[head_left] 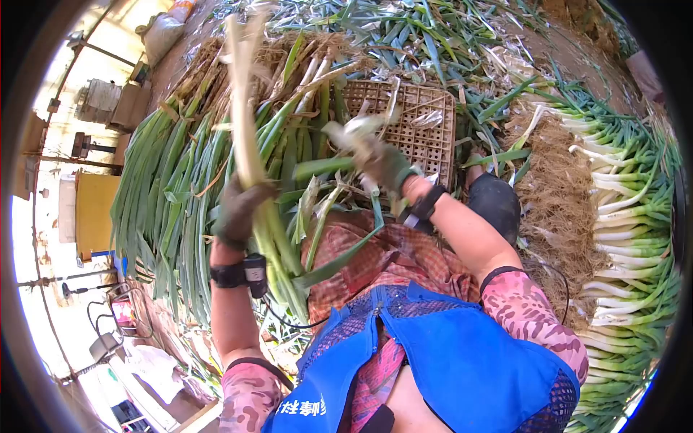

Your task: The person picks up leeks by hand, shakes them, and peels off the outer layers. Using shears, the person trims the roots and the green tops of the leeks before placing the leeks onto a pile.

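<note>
My left hand (244,211), in a dark glove, is closed around the stalk of a long green onion (247,137). Its pale end points up and is smeared by motion, while its green leaves hang down past my wrist. To the right, my gloved right hand (384,160) is blurred and closed on pale stripped onion leaves (354,134). A heap of unpeeled green onions (173,173), with brown roots at the top, lies beside my left hand. Loose leaves rest over the checked cloth (361,252) on my lap.
A brown plastic crate (426,130) stands beyond my right hand, with leaf scraps on it. Peeled white-stemmed onions (621,216) lie in a long row at the right, roots inward. Leaf litter (382,32) covers the ground ahead. A yellow box (95,213) stands far left.
</note>
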Tool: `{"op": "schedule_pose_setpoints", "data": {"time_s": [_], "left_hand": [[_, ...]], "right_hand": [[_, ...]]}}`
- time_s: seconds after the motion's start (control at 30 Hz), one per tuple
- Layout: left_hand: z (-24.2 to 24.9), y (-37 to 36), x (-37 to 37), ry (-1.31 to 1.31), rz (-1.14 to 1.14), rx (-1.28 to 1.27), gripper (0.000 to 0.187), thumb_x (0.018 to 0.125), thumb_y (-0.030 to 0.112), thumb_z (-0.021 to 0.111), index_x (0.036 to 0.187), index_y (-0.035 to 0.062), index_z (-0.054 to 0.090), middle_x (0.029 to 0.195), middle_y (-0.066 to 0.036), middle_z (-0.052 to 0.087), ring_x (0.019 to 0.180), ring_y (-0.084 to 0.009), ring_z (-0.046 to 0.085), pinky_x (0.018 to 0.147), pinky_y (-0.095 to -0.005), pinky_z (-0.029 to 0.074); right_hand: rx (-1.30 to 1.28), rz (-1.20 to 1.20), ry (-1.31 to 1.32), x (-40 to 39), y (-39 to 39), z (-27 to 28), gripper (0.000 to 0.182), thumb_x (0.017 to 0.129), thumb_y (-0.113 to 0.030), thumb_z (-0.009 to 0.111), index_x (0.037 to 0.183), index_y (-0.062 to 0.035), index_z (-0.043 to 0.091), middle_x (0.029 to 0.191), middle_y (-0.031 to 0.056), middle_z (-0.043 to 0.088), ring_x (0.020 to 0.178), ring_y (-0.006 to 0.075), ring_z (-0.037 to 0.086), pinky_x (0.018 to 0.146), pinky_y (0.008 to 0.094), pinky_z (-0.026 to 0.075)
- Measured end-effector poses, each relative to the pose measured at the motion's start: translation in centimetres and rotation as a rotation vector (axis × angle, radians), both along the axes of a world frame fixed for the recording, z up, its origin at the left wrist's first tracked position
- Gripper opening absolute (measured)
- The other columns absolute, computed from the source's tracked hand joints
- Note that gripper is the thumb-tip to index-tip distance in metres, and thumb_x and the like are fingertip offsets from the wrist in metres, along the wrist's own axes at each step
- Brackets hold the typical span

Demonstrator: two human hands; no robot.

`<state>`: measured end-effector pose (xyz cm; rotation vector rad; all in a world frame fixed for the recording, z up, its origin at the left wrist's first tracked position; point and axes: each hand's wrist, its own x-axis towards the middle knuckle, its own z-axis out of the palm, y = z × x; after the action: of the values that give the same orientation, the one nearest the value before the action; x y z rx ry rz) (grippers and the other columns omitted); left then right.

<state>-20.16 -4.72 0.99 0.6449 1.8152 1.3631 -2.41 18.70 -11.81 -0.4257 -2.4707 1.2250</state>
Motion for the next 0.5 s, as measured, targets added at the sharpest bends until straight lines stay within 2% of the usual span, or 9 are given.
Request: {"op": "schedule_pose_setpoints", "data": {"time_s": [0.03,0.13,0.17,0.23,0.3,0.4,0.43,0.47,0.5], "left_hand": [[-0.1,-1.2,-1.4,-0.022,0.041,0.032,0.028,0.079,0.013,0.069,0.102,-0.002,0.059,0.088,-0.01,0.066,0.078,-0.0211,0.066,0.075,-0.0329,0.054],[-1.2,-3.4,-3.8,-0.114,0.1,0.043,0.032,0.079,0.013,0.069,0.105,-0.0021,0.057,0.087,-0.01,0.065,0.076,-0.0211,0.065,0.072,-0.0327,0.055],[-1.5,-3.5,-3.7,-0.117,0.116,0.021,0.033,0.079,0.013,0.069,0.106,-0.0019,0.057,0.087,-0.01,0.065,0.076,-0.0208,0.065,0.072,-0.0326,0.055],[-1.9,-2.8,-2.8,-0.114,0.139,-0.019,0.034,0.079,0.013,0.069,0.107,-0.0014,0.056,0.087,-0.009,0.065,0.075,-0.0204,0.065,0.071,-0.0325,0.055],[-2.1,-1.9,-1.9,-0.122,0.098,-0.04,0.036,0.078,0.014,0.069,0.109,-0.0009,0.057,0.088,-0.008,0.064,0.075,-0.0193,0.064,0.072,-0.0321,0.054],[-2.0,-2.1,-1.4,-0.118,0.026,-0.091,0.039,0.077,0.015,0.069,0.11,-0.0009,0.057,0.089,-0.007,0.065,0.077,-0.0182,0.065,0.074,-0.0311,0.053],[-2.1,-2.1,-1.6,-0.116,0.037,-0.097,0.038,0.077,0.015,0.069,0.11,-0.0008,0.057,0.089,-0.007,0.064,0.077,-0.0183,0.065,0.074,-0.0312,0.053],[-2.2,-2.2,-1.8,-0.114,0.049,-0.102,0.038,0.077,0.015,0.069,0.11,-0.0006,0.057,0.089,-0.007,0.064,0.077,-0.0183,0.064,0.074,-0.0314,0.053],[-2.4,-2.3,-1.9,-0.115,0.066,-0.108,0.037,0.077,0.014,0.069,0.109,-0.0005,0.057,0.088,-0.007,0.064,0.078,-0.0184,0.064,0.074,-0.0316,0.053]], "right_hand": [[-0.324,-0.132,-0.241,0.1,1.4,-0.9,0.053,0.089,-0.013,0.06,0.14,-0.0135,0.045,0.102,0.0145,0.066,0.077,0.0215,0.068,0.072,0.0305,0.055],[-0.337,0.328,-0.434,-1.6,0.9,0.0,0.071,0.088,-0.017,0.064,0.148,-0.007,0.029,0.105,0.0175,0.068,0.1,0.0263,0.068,0.086,0.034,0.054],[-0.07,0.36,-0.508,-3.1,-1.3,-1.1,0.092,0.079,-0.018,0.075,0.152,-0.0082,0.021,0.118,0.0224,0.063,0.109,0.0331,0.064,0.095,0.0387,0.05],[0.118,0.512,-0.357,-4.6,-4.3,-7.0,0.11,0.069,-0.013,0.078,0.156,-0.015,0.01,0.143,0.021,0.046,0.123,0.0353,0.054,0.101,0.0402,0.045],[-0.115,0.534,-0.621,-5.1,-5.0,-4.8,0.092,0.07,-0.011,0.074,0.151,-0.0154,0.031,0.133,0.0193,0.056,0.119,0.0353,0.057,0.099,0.0398,0.046],[-0.089,0.733,-0.872,-6.8,-3.6,-9.7,0.068,0.069,-0.014,0.075,0.134,-0.0142,0.055,0.118,0.0177,0.065,0.113,0.0348,0.06,0.097,0.0392,0.046],[-0.015,0.722,-0.738,-5.5,-2.9,-9.9,0.046,0.07,-0.017,0.073,0.115,-0.0135,0.067,0.104,0.0153,0.07,0.105,0.0321,0.064,0.093,0.0395,0.048],[0.061,0.627,-0.776,-4.2,-1.6,-4.6,0.044,0.078,-0.028,0.072,0.118,-0.0124,0.066,0.105,0.0132,0.07,0.101,0.0293,0.064,0.09,0.0424,0.048],[-0.535,0.285,-0.656,-2.8,0.2,-2.4,0.042,0.083,-0.04,0.068,0.114,-0.0119,0.066,0.106,0.0089,0.069,0.097,0.0245,0.065,0.088,0.0383,0.049]]}}
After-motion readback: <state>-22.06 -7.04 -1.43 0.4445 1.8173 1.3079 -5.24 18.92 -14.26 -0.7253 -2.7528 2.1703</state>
